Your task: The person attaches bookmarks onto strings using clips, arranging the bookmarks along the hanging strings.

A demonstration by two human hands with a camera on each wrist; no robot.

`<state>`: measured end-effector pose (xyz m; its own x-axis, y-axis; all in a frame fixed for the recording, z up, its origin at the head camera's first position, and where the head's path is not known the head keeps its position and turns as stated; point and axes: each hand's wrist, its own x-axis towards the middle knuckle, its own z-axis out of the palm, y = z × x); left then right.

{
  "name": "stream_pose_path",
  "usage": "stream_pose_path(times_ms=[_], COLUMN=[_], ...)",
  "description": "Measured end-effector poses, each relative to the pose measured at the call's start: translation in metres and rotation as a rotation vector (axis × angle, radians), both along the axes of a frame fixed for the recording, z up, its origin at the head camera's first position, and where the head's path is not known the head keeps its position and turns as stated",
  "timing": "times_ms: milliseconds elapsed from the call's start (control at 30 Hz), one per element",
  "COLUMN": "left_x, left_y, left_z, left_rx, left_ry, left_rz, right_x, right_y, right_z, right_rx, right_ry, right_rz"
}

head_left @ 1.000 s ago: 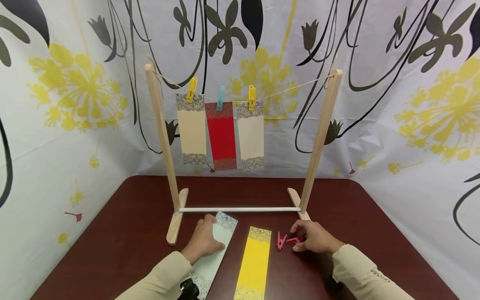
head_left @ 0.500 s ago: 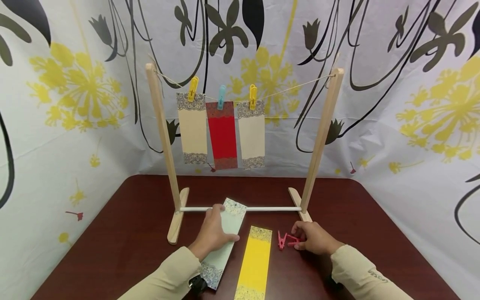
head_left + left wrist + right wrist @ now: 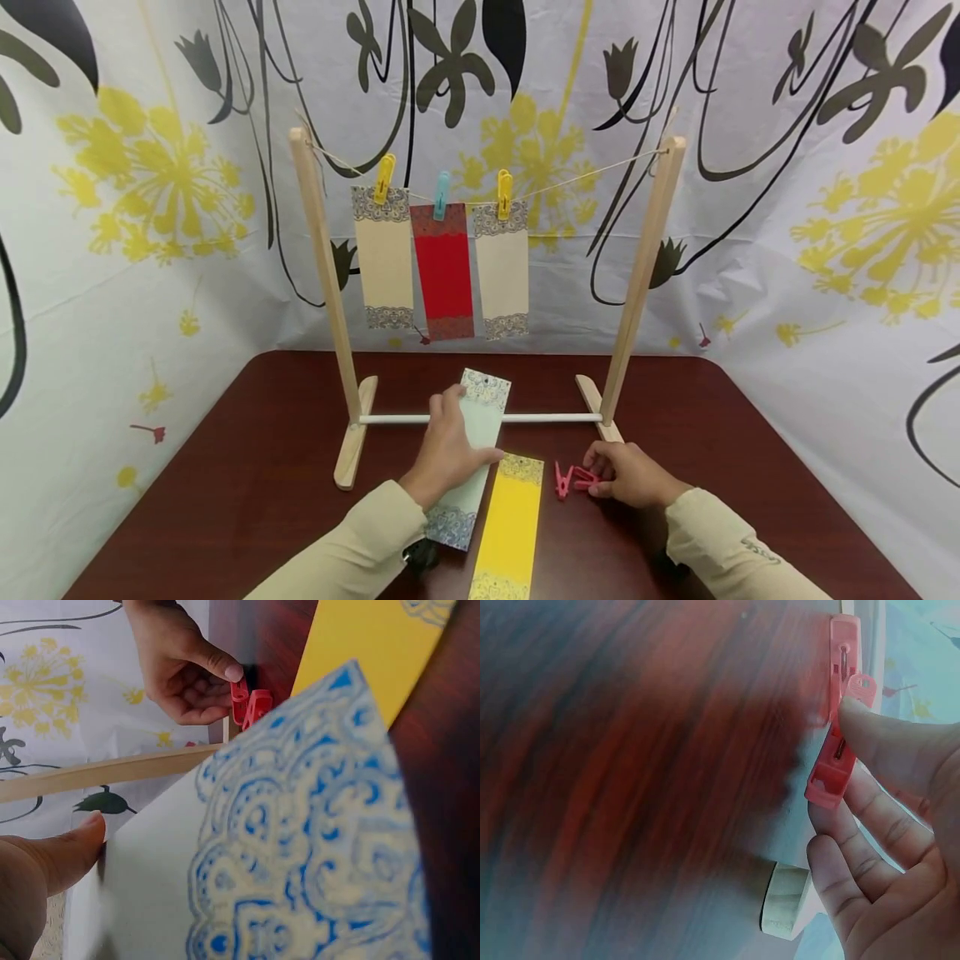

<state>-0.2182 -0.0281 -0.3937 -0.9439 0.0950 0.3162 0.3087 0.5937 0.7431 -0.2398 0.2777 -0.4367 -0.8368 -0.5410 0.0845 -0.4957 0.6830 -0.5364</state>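
Note:
My left hand (image 3: 447, 454) grips a pale green card (image 3: 483, 421) by its long edges, thumb on the right side and fingers on the left. The card has blue patterned bands at both ends, and its top overlaps the white crossbar in the head view. In the left wrist view its patterned end (image 3: 315, 825) fills the foreground. Right of it lies a yellow card (image 3: 510, 525) with patterned ends. My right hand (image 3: 633, 477) pinches a pinkish-red clothespin (image 3: 829, 780) between thumb and fingers at the table. Another red clothespin (image 3: 844, 645) lies right beside it.
A wooden stand with two posts (image 3: 637, 292) and a white crossbar (image 3: 551, 418) rises behind. From its string hang a beige card (image 3: 386, 267), a red card (image 3: 444, 271) and a cream card (image 3: 504, 271), held by yellow and blue clothespins. Patterned cloth surrounds the dark table (image 3: 225, 500).
My left hand has carried the pale green card forward and to the right, turning it more upright. The right hand stays at the clothespins; the one it pinches has turned slightly.

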Motion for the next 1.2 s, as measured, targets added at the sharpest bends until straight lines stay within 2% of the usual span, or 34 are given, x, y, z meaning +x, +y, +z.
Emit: stream_pose_path(times_ms=[167,467,567,733,900,1033,1200], left_x=[-0.001,-0.008,-0.013,-0.019,-0.022,-0.023,-0.027], left_y=[0.011,0.030,0.035,0.042,0.049,0.056,0.062], left_z=[0.007,0.019,0.021,0.022,0.027,0.031,0.036], left_rx=[0.003,0.047,0.049,0.026,0.009,0.027,0.010], left_ry=[0.056,0.125,0.179,0.307,0.359,0.385,0.454], left_rz=[0.000,0.065,0.068,0.062,0.063,0.059,0.063], right_x=[0.000,0.000,-0.001,-0.002,-0.002,-0.001,-0.003], right_y=[0.002,0.006,0.008,0.010,0.015,0.018,0.022], right_z=[0.002,0.007,0.010,0.016,0.022,0.029,0.039], right_rx=[0.005,-0.008,-0.006,-0.020,-0.042,-0.034,-0.027], right_ry=[0.026,0.025,0.021,0.000,-0.017,0.043,0.097], right_rz=[-0.005,-0.047,-0.058,-0.078,-0.090,-0.103,-0.138])
